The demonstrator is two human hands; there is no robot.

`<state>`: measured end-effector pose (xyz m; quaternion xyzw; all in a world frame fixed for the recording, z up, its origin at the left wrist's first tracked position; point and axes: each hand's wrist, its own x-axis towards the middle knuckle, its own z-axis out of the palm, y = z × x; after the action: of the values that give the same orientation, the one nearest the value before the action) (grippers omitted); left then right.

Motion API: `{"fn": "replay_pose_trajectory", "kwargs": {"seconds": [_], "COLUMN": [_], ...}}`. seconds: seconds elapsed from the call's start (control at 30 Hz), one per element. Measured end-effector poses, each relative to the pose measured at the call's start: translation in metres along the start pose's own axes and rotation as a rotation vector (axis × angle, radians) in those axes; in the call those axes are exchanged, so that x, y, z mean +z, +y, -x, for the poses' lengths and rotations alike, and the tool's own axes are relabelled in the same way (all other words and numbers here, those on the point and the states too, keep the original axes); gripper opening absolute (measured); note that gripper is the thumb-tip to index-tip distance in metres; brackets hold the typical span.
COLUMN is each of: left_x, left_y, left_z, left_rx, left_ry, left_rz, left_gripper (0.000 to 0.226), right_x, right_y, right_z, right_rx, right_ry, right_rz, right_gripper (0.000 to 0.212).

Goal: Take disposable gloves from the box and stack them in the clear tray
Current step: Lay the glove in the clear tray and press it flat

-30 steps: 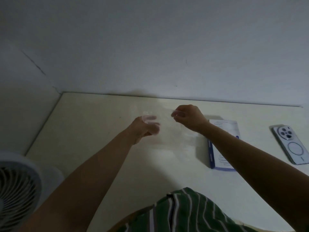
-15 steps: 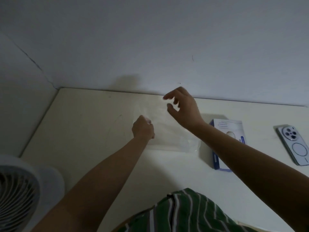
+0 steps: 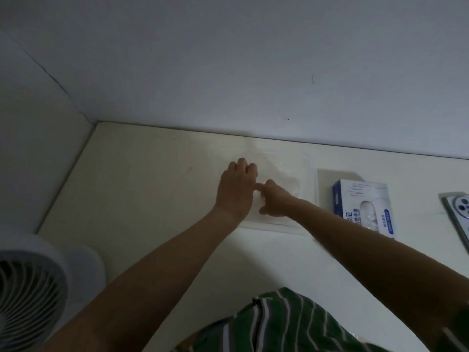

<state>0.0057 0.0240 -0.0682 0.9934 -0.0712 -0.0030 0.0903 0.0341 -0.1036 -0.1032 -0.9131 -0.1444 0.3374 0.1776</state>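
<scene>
My left hand [image 3: 237, 189] and right hand [image 3: 275, 201] lead to bare forearms; my dark green garment [image 3: 291, 326] carries thin pale stripes.

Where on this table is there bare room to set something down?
Left stretch of table between fan, wall and clear tray; also the near strip before the striped shirt. Crowded right: tray, glove box, phone side by side.

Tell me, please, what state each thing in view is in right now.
gloves: crumpled, inside the clear tray.
clear tray: lying flat, open side up.
left grip: rests on the gloves, knuckles up.
right grip: over the tray, fingers curled; hold unclear.
glove box: lying flat, opening upward, gloves showing.
phone: face down, partly cut off.
fan: running or not, cannot tell.
</scene>
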Motion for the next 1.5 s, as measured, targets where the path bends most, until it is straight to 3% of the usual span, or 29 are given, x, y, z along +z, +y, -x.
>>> {"fn": "replay_pose_trajectory", "kwargs": {"seconds": [0.07, 0.17, 0.23, 0.3, 0.43, 0.67, 0.87, 0.97, 1.07, 1.17, 1.3, 1.4, 1.5], "left_x": [0.010, 0.025, 0.031, 0.036, 0.040, 0.048, 0.050, 0.045, 0.036, 0.031, 0.025, 0.016, 0.000], "left_y": [-0.002, -0.010, -0.017, -0.021, -0.019, 0.002, 0.037, 0.045, 0.050, 0.054, 0.057, 0.066, 0.095], "left_z": [-0.009, -0.015, -0.018, -0.018, -0.019, -0.018, -0.016, -0.011, -0.009, -0.009, -0.004, -0.005, -0.012], "left_rx": [-0.090, -0.266, -0.302, -0.269, -0.253, -0.248, -0.099, -0.151, -0.232, -0.214, -0.307, -0.289, -0.196], "left_ry": [-0.295, -0.668, -0.781, -0.819, -0.815, -0.785, -0.705, -0.743, -0.647, -0.541, -0.819, -0.598, -0.245], "left_rz": [0.126, 0.239, 0.221, 0.142, 0.044, 0.064, -0.033, -0.049, 0.031, 0.074, -0.005, 0.012, 0.098], "left_gripper": [0.037, 0.080, 0.109, 0.123, 0.132, 0.137, 0.122, 0.124, 0.122, 0.093, 0.077, 0.056, 0.034], "right_x": [0.002, 0.002, 0.001, 0.003, 0.014, 0.012, 0.003, -0.001, -0.005, -0.010, -0.035, -0.058, -0.067], "right_y": [0.002, 0.007, 0.013, 0.017, 0.019, 0.040, 0.067, 0.068, 0.061, 0.055, 0.054, 0.071, 0.112], "right_z": [-0.002, -0.002, -0.001, 0.000, -0.001, 0.009, 0.033, 0.040, 0.044, 0.055, 0.088, 0.115, 0.133], "right_rx": [0.017, 0.085, 0.170, 0.239, 0.250, 0.272, 0.280, 0.222, 0.183, 0.114, -0.120, -0.163, 0.013], "right_ry": [-0.013, -0.027, -0.031, -0.025, 0.040, 0.036, 0.026, 0.057, 0.093, 0.142, 0.289, 0.499, 0.708], "right_rz": [-0.013, 0.025, 0.092, 0.143, 0.203, 0.214, 0.203, 0.183, 0.168, 0.125, -0.132, -0.346, -0.388], "right_gripper": [0.086, 0.102, 0.111, 0.115, 0.105, 0.110, 0.113, 0.118, 0.102, 0.076, 0.035, 0.018, 0.019]}}
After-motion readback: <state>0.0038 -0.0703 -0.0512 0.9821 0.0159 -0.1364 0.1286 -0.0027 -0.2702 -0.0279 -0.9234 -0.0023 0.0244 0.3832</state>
